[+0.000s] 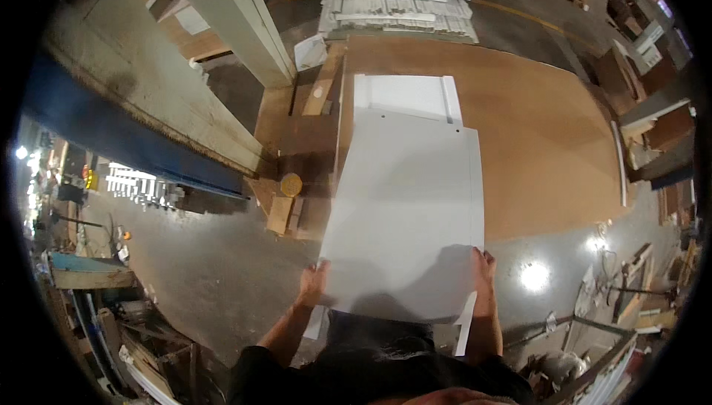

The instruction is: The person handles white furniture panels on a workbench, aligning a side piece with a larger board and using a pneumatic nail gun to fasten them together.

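Note:
A large white panel (404,212) with two small dark holes near its far corners spans the space in front of my body. My left hand (314,285) is closed on its left edge near the close corner, and my right hand (483,270) grips the right edge. Below the panel's near end, a white strip (466,325) shows beside my right wrist and another (314,323) beside my left. Past the far edge, a white piece with a raised rim (409,93) lies on a broad brown board (545,138); the panel covers its near part.
A stack of white strips (400,1) lies beyond the brown board. To the left rise a grey beam (230,19) and a blue beam (133,130). A round yellowish disc (290,185) sits near wooden blocks (280,214). Racks with scrap stand at both lower sides.

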Motion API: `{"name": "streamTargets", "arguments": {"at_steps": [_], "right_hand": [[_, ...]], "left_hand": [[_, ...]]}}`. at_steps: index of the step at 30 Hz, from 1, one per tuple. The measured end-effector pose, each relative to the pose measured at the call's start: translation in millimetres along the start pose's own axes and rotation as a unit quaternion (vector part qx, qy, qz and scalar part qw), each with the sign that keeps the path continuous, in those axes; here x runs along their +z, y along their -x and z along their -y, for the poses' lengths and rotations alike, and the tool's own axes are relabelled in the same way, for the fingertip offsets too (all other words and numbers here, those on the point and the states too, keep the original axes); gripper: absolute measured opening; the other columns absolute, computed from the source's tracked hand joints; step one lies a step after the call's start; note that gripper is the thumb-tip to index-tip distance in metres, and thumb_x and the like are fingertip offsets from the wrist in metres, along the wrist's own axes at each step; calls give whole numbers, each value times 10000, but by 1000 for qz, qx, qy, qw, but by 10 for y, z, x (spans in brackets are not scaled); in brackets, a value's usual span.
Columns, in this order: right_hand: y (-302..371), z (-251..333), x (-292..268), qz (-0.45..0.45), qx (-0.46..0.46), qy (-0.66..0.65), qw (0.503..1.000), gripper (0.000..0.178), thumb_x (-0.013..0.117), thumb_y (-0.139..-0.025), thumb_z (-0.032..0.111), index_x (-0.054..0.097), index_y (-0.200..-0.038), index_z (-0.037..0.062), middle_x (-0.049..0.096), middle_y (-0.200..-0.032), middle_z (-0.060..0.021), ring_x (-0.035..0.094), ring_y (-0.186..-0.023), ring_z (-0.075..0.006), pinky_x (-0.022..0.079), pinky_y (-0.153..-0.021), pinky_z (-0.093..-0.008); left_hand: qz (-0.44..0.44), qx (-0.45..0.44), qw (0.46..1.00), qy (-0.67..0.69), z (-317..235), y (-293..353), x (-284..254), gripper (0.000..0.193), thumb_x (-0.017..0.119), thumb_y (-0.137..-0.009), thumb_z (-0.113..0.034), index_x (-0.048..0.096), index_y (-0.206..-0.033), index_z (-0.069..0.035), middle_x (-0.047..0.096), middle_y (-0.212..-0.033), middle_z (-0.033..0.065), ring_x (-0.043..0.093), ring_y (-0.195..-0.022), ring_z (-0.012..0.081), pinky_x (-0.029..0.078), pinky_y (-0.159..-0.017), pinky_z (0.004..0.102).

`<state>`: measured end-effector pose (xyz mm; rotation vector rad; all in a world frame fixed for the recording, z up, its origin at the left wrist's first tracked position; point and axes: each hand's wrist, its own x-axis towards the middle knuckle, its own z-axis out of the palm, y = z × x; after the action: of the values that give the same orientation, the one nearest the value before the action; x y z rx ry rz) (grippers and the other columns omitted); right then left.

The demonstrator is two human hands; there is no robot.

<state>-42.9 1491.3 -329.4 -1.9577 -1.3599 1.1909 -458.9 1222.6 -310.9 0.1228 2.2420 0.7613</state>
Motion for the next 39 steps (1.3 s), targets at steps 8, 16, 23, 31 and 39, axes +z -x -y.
{"name": "streamTargets", "arguments": {"at_steps": [8, 16, 23, 31, 39], "right_hand": [[-1660, 517, 407, 86, 15, -24, 996, 348, 664, -928, 346, 648, -894, 0, 589, -809, -62, 547, -782, -169, 469, -705, -374], [-3067, 42, 1010, 107, 10, -170, 980, 402, 653, -964, 402, 700, -975, 3, 666, -853, -83, 594, -833, -188, 480, -743, -376], [-3310, 208, 1071, 141, -72, 224, 962, 620, 663, -911, 530, 589, -1376, 127, 513, -1433, -176, 451, -1369, -341, 360, -1113, -487], [-2191, -1683, 1008, 22, -155, 268, 951, 1062, 853, -784, 297, 188, -1556, -1, 420, -1479, -225, 526, -1303, -286, 495, -1011, -433], [-1577, -1255, 647, 112, 22, 253, 961, 820, 812, -752, 211, 403, -1453, 94, 702, -1160, -161, 701, -1039, -307, 550, -915, -418]], "left_hand": [[-8, -38, 999, 7, -689, -388, 798, 567, 574, -913, -504, 718, -1068, 21, 712, -1015, 282, 672, -1030, 421, 508, -885, 465], [26, 45, 993, 105, -471, -1541, 1825, 490, 523, -1039, -398, 667, -1229, 30, 682, -1114, 109, 593, -1070, 195, 467, -959, 348], [-47, 73, 996, -34, -813, -1728, 1934, 586, 640, -971, -354, 516, -1388, 39, 551, -1379, 239, 523, -1283, 348, 410, -1070, 403], [31, 113, 993, 19, -175, -1149, 2135, 858, 775, -859, -273, 290, -1510, 5, 561, -1337, 268, 563, -1228, 399, 444, -1056, 435], [8, 34, 986, -162, 59, -997, 2067, 795, 760, -812, -269, 373, -1444, 19, 644, -1200, 292, 631, -1112, 462, 508, -946, 493]]}}
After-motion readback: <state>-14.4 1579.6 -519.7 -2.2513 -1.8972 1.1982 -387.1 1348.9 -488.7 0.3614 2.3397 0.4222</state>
